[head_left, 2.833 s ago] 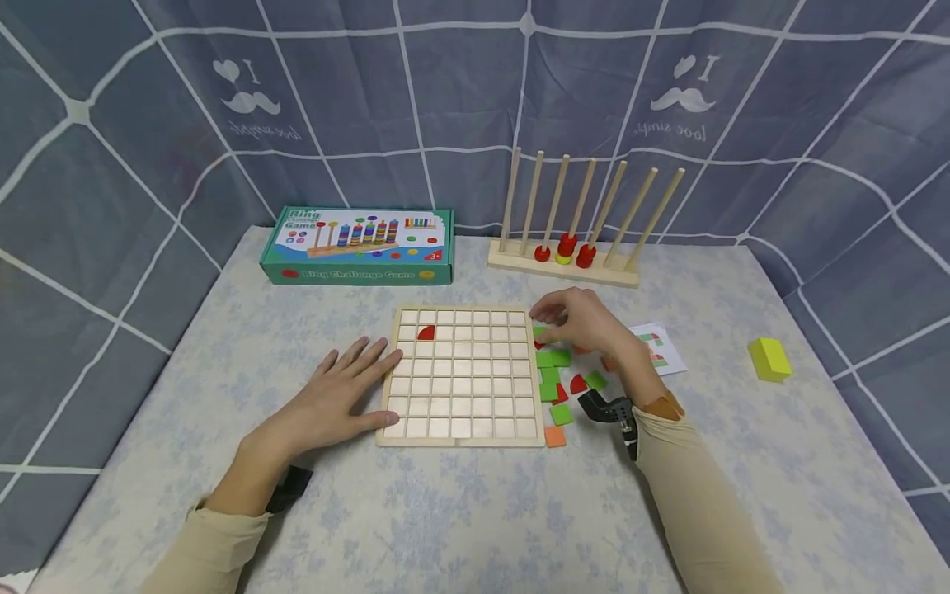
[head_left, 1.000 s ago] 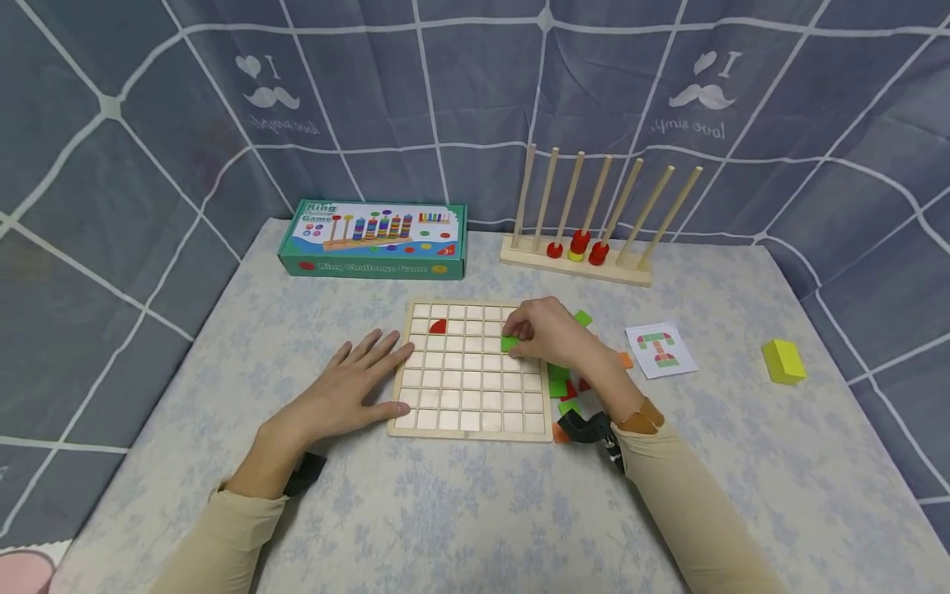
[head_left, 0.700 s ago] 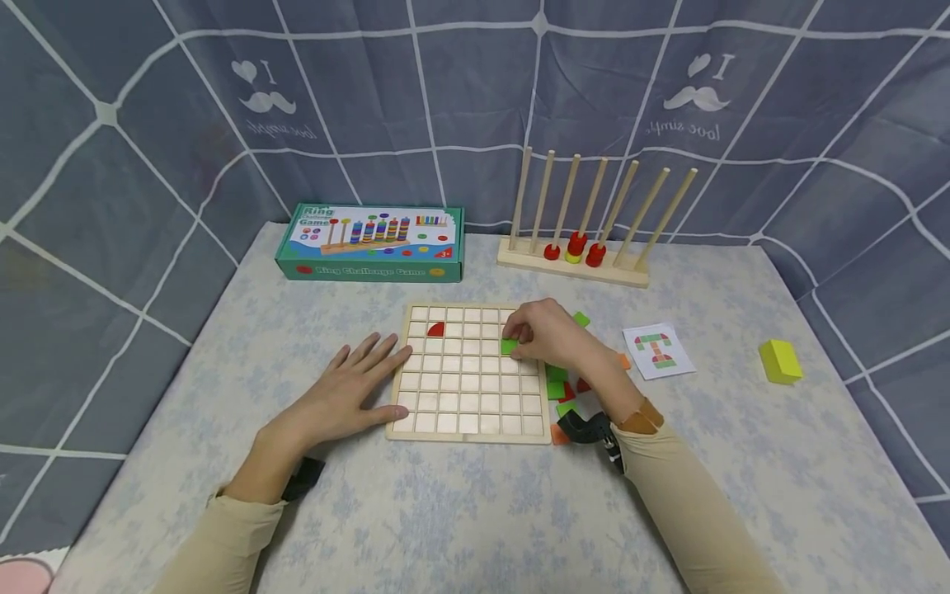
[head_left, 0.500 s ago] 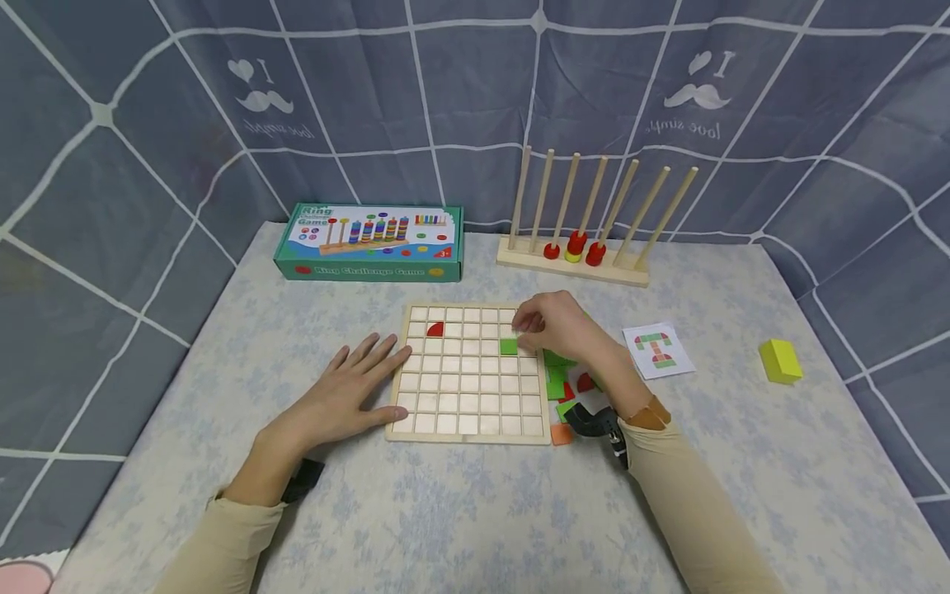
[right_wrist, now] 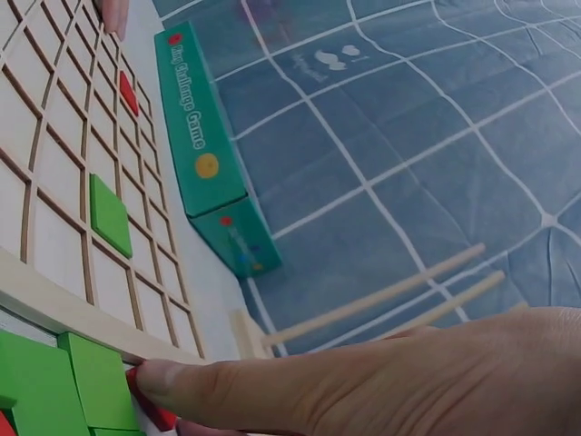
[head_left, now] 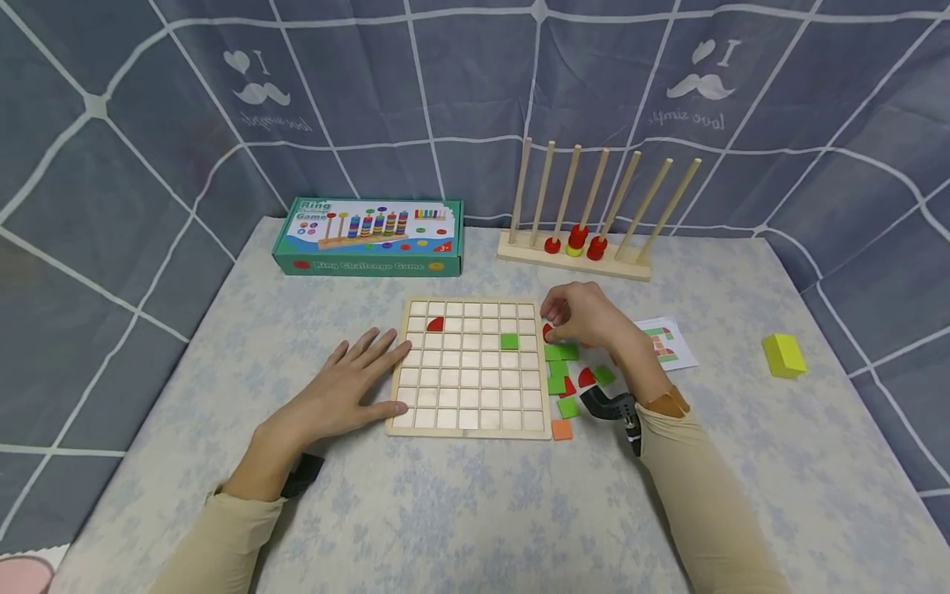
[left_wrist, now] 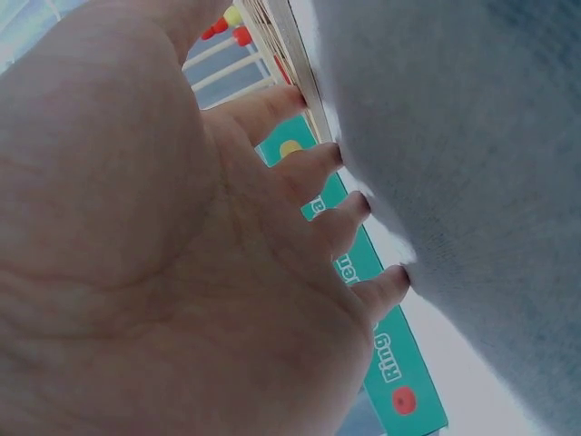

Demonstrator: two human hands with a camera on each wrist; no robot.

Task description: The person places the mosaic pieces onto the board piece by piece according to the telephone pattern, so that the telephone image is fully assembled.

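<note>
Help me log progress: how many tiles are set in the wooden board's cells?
2: the red tile, second row from the far edge, second column from the left; the green tile, third row, sixth column. None seems hidden.

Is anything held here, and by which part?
The right grip touches a red piece; whether and where it's pinched cannot be told. The left grip, touching the board, holds nothing.

The green box (head_left: 367, 238) bears "Ring Challenge Game" on its front, "3+" on top. The curtain (head_left: 475, 91) bears, twice, mirrored "I", heart (head_left: 703, 51), moustache (head_left: 701, 87), "love simple".
</note>
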